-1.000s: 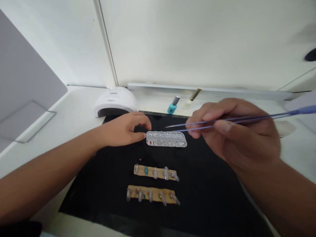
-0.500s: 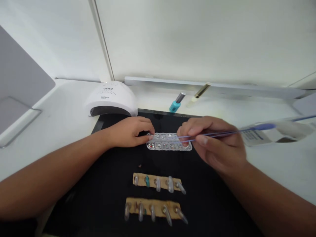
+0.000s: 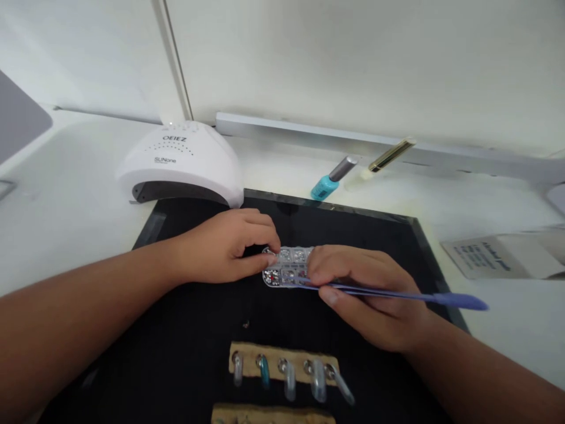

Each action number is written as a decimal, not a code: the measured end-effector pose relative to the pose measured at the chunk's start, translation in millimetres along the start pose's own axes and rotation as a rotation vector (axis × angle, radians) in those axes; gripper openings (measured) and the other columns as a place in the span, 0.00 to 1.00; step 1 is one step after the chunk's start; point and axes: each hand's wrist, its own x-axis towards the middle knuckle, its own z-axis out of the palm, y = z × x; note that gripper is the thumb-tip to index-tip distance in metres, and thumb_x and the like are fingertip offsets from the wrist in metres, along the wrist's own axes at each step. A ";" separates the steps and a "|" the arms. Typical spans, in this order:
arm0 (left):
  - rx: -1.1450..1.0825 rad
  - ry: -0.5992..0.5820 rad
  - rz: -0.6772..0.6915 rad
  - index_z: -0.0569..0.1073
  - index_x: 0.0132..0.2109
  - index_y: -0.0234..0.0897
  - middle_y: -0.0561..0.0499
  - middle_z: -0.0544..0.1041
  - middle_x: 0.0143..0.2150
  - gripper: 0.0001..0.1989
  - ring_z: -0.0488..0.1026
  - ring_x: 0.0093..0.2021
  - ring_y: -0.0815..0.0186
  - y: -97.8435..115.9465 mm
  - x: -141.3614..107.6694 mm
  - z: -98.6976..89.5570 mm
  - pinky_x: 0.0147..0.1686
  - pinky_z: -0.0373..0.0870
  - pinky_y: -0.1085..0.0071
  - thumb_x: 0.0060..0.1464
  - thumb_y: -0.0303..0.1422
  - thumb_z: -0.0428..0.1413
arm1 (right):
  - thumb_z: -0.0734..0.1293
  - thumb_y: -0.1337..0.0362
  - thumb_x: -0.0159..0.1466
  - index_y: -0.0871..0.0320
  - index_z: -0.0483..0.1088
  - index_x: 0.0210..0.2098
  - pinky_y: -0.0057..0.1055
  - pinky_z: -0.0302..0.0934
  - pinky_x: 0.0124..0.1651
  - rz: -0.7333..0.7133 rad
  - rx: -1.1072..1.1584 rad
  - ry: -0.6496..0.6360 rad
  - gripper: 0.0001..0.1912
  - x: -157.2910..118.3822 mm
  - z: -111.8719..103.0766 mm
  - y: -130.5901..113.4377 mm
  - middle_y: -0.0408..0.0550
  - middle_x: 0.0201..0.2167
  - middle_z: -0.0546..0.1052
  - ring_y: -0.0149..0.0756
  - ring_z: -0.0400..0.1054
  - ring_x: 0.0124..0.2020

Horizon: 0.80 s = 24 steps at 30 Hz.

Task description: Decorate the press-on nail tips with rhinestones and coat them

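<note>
My left hand pinches the left end of a clear compartment case holding small shiny stones. Purple tweezers are gripped between the thumb and fingers of my right hand. Their tips point left over the lower row of compartments, and my right fingers cover the case's right end. Nearer to me, a tan strip bears several curved nail tips, one of them teal and the others clear. Part of a second tan strip shows at the bottom edge.
A white nail lamp stands at the back left. Behind the black mat lie a teal polish bottle and a gold-capped bottle. A box of alcohol pads is at the right. One tiny piece sits on the mat.
The view has come closer and shifted. My right hand has moved left and down along the case, bringing the tweezers' tips to its lower left compartments. My left hand keeps its hold.
</note>
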 end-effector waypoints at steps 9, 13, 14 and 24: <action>-0.013 -0.004 -0.017 0.75 0.41 0.32 0.48 0.76 0.39 0.05 0.71 0.41 0.65 1.4 -1.2 0.1 0.43 0.66 0.68 0.60 0.28 0.54 | 0.64 0.72 0.63 0.54 0.67 0.35 0.30 0.63 0.29 0.047 -0.114 -0.055 0.06 1.7 0.1 -7.1 0.45 0.27 0.76 0.33 0.71 0.27; -0.020 -0.004 -0.032 0.75 0.42 0.33 0.48 0.77 0.40 0.06 0.71 0.40 0.66 2.7 -0.9 -0.3 0.42 0.66 0.69 0.61 0.29 0.54 | 0.64 0.72 0.63 0.54 0.67 0.34 0.29 0.63 0.29 0.058 -0.118 -0.058 0.06 1.9 0.7 -6.7 0.45 0.27 0.77 0.32 0.72 0.27; -0.022 -0.005 -0.035 0.75 0.42 0.33 0.48 0.77 0.40 0.06 0.71 0.40 0.66 2.9 -0.8 -0.4 0.42 0.66 0.69 0.61 0.29 0.54 | 0.64 0.72 0.64 0.54 0.67 0.34 0.29 0.63 0.29 0.059 -0.114 -0.061 0.06 1.8 0.9 -6.0 0.45 0.27 0.76 0.32 0.71 0.27; -0.008 0.000 -0.029 0.74 0.43 0.35 0.49 0.77 0.40 0.06 0.72 0.41 0.66 4.2 -0.8 -1.6 0.42 0.68 0.68 0.61 0.28 0.54 | 0.63 0.72 0.64 0.54 0.68 0.35 0.30 0.64 0.30 0.061 -0.041 -0.087 0.06 1.7 1.4 -1.6 0.44 0.26 0.76 0.33 0.71 0.27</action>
